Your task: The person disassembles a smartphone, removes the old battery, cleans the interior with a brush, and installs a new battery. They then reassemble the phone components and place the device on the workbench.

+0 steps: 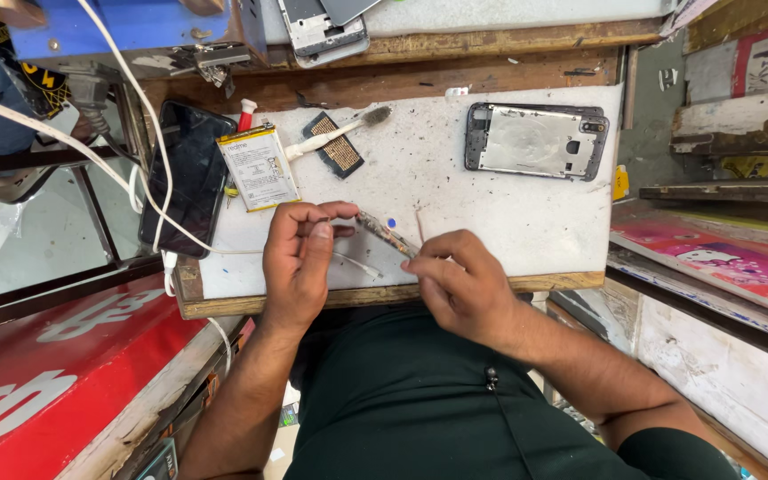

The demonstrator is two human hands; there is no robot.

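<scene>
Landmark: white work board (508,222), scuffed and speckled with dark debris, lying on a wooden bench.
Left hand (300,258): over the board's near edge, left of centre; fingers curled, thumb and forefinger pinched together on a small part too tiny to identify.
Right hand (460,284): over the board's near edge, at centre; fingers closed round the rear of the tweezers (386,233).
Tweezers: slim, worn, metal; angled across the board's near half, tips pointing at the left hand's fingertips.
Phone frame (537,140): grey, open side up, on the board's far right corner, well apart from both hands.
Battery (258,166): flat, white and yellow, on the board's far left area, just beyond the left hand.
Brush (335,133): white handle, worn bristles, lying across a dark perforated pad (338,147) at the board's far edge.
Dark phone (187,176): screen up, just off the board's left edge.
White cable (148,124): crosses the dark phone, running to the board's near left part.
</scene>
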